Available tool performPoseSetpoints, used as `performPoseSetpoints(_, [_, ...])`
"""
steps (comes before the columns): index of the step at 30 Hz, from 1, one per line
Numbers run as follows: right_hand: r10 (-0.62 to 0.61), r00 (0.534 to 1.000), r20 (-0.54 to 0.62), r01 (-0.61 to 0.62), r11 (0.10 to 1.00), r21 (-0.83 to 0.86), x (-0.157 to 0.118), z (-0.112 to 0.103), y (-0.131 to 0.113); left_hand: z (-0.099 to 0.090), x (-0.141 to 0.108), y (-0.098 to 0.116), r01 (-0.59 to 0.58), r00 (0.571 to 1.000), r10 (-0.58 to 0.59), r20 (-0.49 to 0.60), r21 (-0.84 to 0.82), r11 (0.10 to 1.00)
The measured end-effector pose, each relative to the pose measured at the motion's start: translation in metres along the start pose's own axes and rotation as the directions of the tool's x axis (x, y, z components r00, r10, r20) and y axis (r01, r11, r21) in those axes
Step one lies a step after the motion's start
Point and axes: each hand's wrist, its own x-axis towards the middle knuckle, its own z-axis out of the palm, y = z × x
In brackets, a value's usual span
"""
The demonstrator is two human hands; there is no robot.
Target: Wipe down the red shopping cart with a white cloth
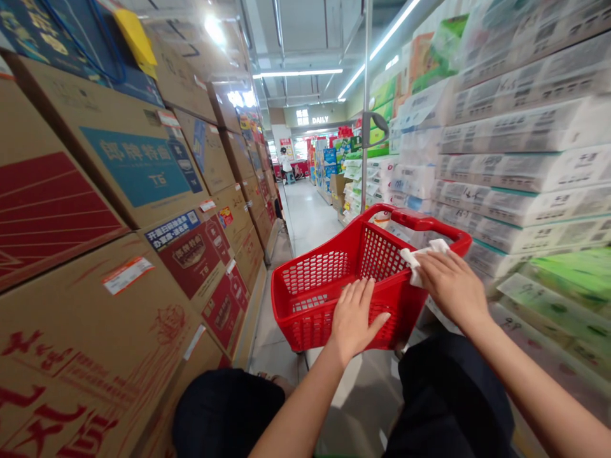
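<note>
Red plastic made up the low, perforated shopping cart [391, 299], standing on pale floor tiles [305, 219] between brown cardboard cartons [179, 273] and stacked white plastic-wrapped packs [515, 184]. From nearby, I saw the right hand's [451, 286] grip pressing a crumpled white tissue [411, 259] to the basket's upper edge beside the handle; the left hand [353, 318] lay spread over its near edge, grip wide.

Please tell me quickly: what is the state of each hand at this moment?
Left hand: open, holding nothing, at the near rim of the red rolling basket.
Right hand: holding a white wipe at the rim.
</note>
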Motion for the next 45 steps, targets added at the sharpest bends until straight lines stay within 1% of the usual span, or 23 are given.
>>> performPoseSetpoints(3, [-0.079, 0.997, 0.017, 0.077, 0.994, 0.071, 0.0, 0.009, -0.034, 0.002, 0.0, 0.004, 0.009, 1.0, -0.009, -0.001, 0.014, 1.0])
performPoseSetpoints(5, [-0.142, 0.989, 0.034, 0.138, 0.984, 0.113, 0.001, 0.01, -0.045, 0.001, -0.001, 0.004, 0.004, 1.0, -0.004, 0.014, 0.018, 1.0])
performPoseSetpoints(6, [-0.164, 0.986, 0.04, 0.158, 0.98, 0.121, 0.002, 0.008, -0.044, 0.0, -0.002, 0.003, 0.0, 1.0, -0.001, 0.022, 0.019, 1.0])
performPoseSetpoints(8, [-0.16, 0.986, 0.037, 0.155, 0.982, 0.105, 0.002, 0.003, -0.029, -0.003, -0.004, 0.002, -0.009, 0.999, 0.008, 0.032, 0.02, 1.0])
performPoseSetpoints(11, [-0.047, 0.999, -0.016, 0.047, 0.999, 0.025, 0.001, -0.004, 0.002, -0.004, -0.005, 0.003, -0.017, 1.0, 0.016, 0.027, 0.023, 1.0])
performPoseSetpoints(13, [0.011, 0.999, -0.042, -0.011, 1.0, -0.002, -0.001, -0.005, 0.01, -0.003, -0.005, 0.006, -0.013, 1.0, 0.012, 0.018, 0.023, 1.0])
performPoseSetpoints(14, [0.018, 0.999, -0.041, -0.018, 1.0, 0.001, -0.003, -0.004, 0.006, -0.003, -0.005, 0.007, -0.009, 1.0, 0.009, 0.013, 0.021, 1.0])
performPoseSetpoints(16, [-0.008, 1.0, -0.02, 0.009, 0.999, 0.033, -0.005, 0.0, -0.013, -0.001, -0.004, 0.01, -0.006, 1.0, 0.006, 0.008, 0.015, 1.0])
performPoseSetpoints(18, [-0.074, 0.997, 0.006, 0.074, 0.993, 0.089, -0.006, 0.003, -0.037, 0.0, -0.003, 0.011, -0.008, 1.0, 0.008, 0.01, 0.012, 1.0])
performPoseSetpoints(20, [-0.151, 0.988, 0.031, 0.145, 0.979, 0.146, -0.006, 0.003, -0.051, -0.001, -0.004, 0.01, -0.014, 1.0, 0.014, 0.019, 0.014, 1.0])
performPoseSetpoints(21, [-0.177, 0.983, 0.041, 0.168, 0.973, 0.161, -0.005, 0.002, -0.051, -0.003, -0.005, 0.009, -0.018, 1.0, 0.018, 0.025, 0.014, 1.0])
performPoseSetpoints(23, [-0.172, 0.984, 0.045, 0.164, 0.976, 0.146, -0.003, -0.001, -0.037, -0.005, -0.006, 0.008, -0.027, 0.999, 0.026, 0.035, 0.009, 1.0])
performPoseSetpoints(26, [-0.051, 0.999, -0.003, 0.051, 0.997, 0.049, -0.001, -0.004, -0.003, -0.004, -0.006, 0.007, -0.034, 0.999, 0.034, 0.042, -0.005, 0.999])
performPoseSetpoints(28, [0.017, 0.999, -0.03, -0.017, 1.0, 0.006, -0.001, -0.002, 0.006, -0.002, -0.005, 0.008, -0.03, 0.999, 0.03, 0.04, -0.007, 1.0])
performPoseSetpoints(30, [0.019, 1.0, -0.024, -0.019, 1.0, 0.014, -0.002, 0.001, -0.004, 0.001, -0.002, 0.01, -0.021, 0.999, 0.021, 0.034, -0.001, 1.0])
performPoseSetpoints(33, [-0.081, 0.997, 0.017, 0.078, 0.991, 0.107, -0.005, 0.006, -0.036, 0.003, 0.001, 0.011, -0.023, 0.999, 0.023, 0.03, 0.006, 1.0])
performPoseSetpoints(35, [-0.15, 0.988, 0.04, 0.142, 0.976, 0.165, -0.007, 0.007, -0.046, 0.001, 0.003, 0.011, -0.039, 0.999, 0.038, 0.037, 0.004, 0.999])
performPoseSetpoints(37, [-0.165, 0.985, 0.047, 0.155, 0.973, 0.174, -0.007, 0.005, -0.038, -0.001, 0.003, 0.01, -0.052, 0.998, 0.052, 0.046, 0.004, 0.999])
performPoseSetpoints(38, [-0.143, 0.989, 0.038, 0.135, 0.978, 0.159, -0.006, 0.004, -0.028, -0.002, 0.003, 0.009, -0.054, 0.997, 0.054, 0.048, 0.006, 0.999])
performPoseSetpoints(41, [-0.023, 1.0, -0.016, 0.025, 0.996, 0.087, -0.005, 0.002, 0.0, 0.0, 0.003, 0.011, -0.052, 0.998, 0.052, 0.044, 0.016, 0.998])
performPoseSetpoints(43, [0.025, 0.999, -0.034, -0.023, 0.998, 0.06, -0.006, 0.004, 0.001, 0.002, 0.003, 0.013, -0.041, 0.999, 0.04, 0.037, 0.032, 0.999])
performPoseSetpoints(45, [0.008, 1.0, -0.018, -0.007, 0.997, 0.074, -0.008, 0.008, -0.014, 0.005, 0.004, 0.014, -0.026, 0.999, 0.024, 0.032, 0.048, 0.999])
